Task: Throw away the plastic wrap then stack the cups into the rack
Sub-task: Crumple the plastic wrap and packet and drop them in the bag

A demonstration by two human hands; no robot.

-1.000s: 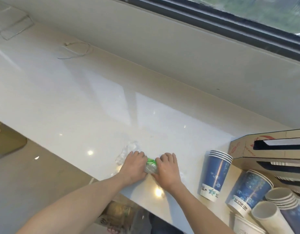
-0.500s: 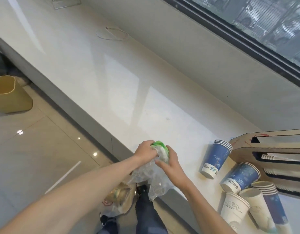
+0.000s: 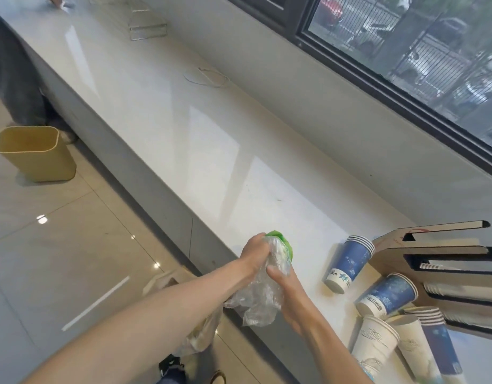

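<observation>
A long pale counter (image 3: 211, 151) runs beneath a dark-framed window (image 3: 405, 51), its front edge bordering a glossy tiled floor (image 3: 59, 259). On that floor, well apart from the person and off toward the counter's far left end, stands an open tan bin (image 3: 34, 153); this is judged the likely destination for the waste, lying away to the left and forward of both hands. At the counter's right end rests a cardboard rack (image 3: 438, 261) with open slots, and before it several paper cups: an upright-tilted blue stack (image 3: 348, 261), a second blue cup (image 3: 387, 296) on its side, and white cups (image 3: 375, 342) near the front edge, none yet racked.

The plastic wrap (image 3: 263, 297), clear with a green patch at the top, is held over the counter's front edge, bunched between both hands and trailing downward; its long axis runs roughly vertical. The left hand (image 3: 254, 252) is clenched about the upper bunch. The right hand (image 3: 287, 286) grips the wrap from the right side, fingers wrapped round it. The left hand is the nearer to the bin, so a one-handed carry leftward appears the natural next move.
</observation>
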